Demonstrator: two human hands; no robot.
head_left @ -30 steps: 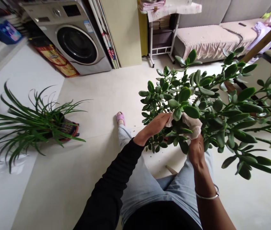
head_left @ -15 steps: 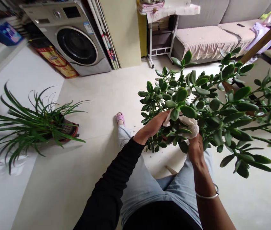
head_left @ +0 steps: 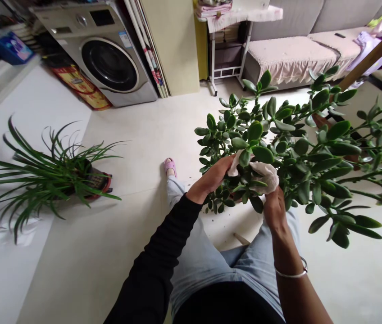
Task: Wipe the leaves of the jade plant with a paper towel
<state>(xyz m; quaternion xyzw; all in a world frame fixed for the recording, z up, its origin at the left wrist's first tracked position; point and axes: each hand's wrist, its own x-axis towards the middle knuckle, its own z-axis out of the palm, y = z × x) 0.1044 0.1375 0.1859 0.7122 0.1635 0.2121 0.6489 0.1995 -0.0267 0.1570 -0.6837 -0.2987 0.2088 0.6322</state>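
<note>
A jade plant [head_left: 329,166] with thick green oval leaves spreads before me on the right. My left hand [head_left: 215,177] reaches in among its leaves from the left, closed on one end of a crumpled whitish cloth [head_left: 268,177]. Leaves cover part of its fingers. Lower and to the right, my right hand [head_left: 275,208] grips the other end of the cloth, which bunches above its fingers. Several leaves, one large one [head_left: 262,154] among them, sit between and over the two ends. Whether the cloth presses on a leaf underneath is hidden.
A potted plant with long narrow leaves [head_left: 59,175] stands at the left by the white wall. Farther back are a washing machine [head_left: 110,63], a wheeled rack [head_left: 229,72] and a sofa with pink covers [head_left: 288,56]. A wooden stool leg [head_left: 241,238] shows between my legs.
Both hands and the cloth have shifted very slightly left, and the nearby leaves have moved a little with them. The grip looks the same.
</note>
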